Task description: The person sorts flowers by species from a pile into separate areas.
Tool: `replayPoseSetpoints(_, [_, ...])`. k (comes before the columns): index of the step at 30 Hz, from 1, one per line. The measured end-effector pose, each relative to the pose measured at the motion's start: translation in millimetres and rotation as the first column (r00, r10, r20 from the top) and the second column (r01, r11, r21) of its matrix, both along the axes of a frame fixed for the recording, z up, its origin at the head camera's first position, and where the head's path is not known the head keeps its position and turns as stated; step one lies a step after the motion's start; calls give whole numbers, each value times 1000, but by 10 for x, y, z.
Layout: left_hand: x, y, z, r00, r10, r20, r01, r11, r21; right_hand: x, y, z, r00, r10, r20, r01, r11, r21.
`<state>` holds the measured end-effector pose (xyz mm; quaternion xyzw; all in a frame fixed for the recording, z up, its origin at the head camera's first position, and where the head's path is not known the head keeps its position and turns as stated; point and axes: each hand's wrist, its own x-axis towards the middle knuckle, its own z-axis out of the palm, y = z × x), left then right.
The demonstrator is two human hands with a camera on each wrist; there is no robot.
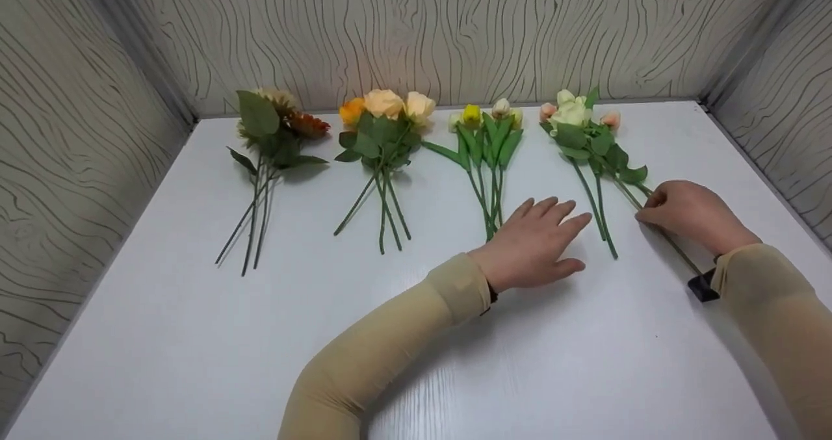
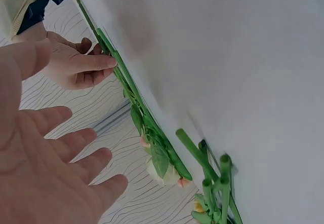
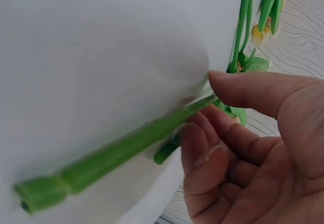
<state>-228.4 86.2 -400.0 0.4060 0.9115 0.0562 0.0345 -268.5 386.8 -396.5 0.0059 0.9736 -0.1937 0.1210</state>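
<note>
My right hand [image 1: 692, 212] pinches a long green flower stem [image 3: 116, 155] between thumb and curled fingers. That stem runs up into the rightmost bunch, where a pale cream rose [image 1: 572, 116] and pink buds sit among green leaves [image 1: 598, 142]. A second stem end [image 3: 166, 152] shows just behind the fingers in the right wrist view. Over the table, fingers spread, is my left hand [image 1: 536, 245], holding nothing. It overlaps the lower stems of the tulip bunch [image 1: 497, 142]; those tulips are yellow and white.
A bunch of orange and peach roses [image 1: 383, 105] lies left of the tulips. Farther left is a bunch with dark red and cream flowers [image 1: 309, 125]. All lie along the back of the white table [image 1: 227, 355], before a wood-grain patterned wall [image 1: 416, 37].
</note>
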Motion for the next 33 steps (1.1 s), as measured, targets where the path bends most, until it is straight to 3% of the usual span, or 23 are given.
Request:
replayPoseSetpoints(6, [2,13,-3,999,3,47,-4,1000,19,46,32,64,998,22,53,-21,1000,-17])
replayPoseSetpoints(13, [-67,-63,4,999,15,48,-21,992,128,108,60,126,998,-2,57,5,998,-62])
replayPoseSetpoints(16, [-116,-114,24,995,44,93,-63,977,205,120,34,172,999,-2,47,6,997,-82])
replayPoseSetpoints(19, [-174,-194,54,978,93,184,-149,937,317,128,-81,221,999,1,35,4,990,-141])
replayPoseSetpoints(22, [-229,-304,86,938,123,324,-270,845,462,149,-299,260,1000,0,7,2,967,-253])
replayPoseSetpoints(26, [-298,-470,119,869,68,490,-412,648,641,193,-698,296,999,24,-45,-41,905,-424])
replayPoseSetpoints(29, [-343,-593,145,828,1,561,-483,509,712,227,-1030,317,995,66,-71,-94,849,-520])
replayPoseSetpoints(31, [-360,-672,160,802,-37,596,-526,427,735,248,-1242,323,992,99,-80,-127,807,-577])
replayPoseSetpoints(33, [-369,-746,168,789,-64,611,-553,361,751,262,-1425,317,989,128,-79,-149,774,-615])
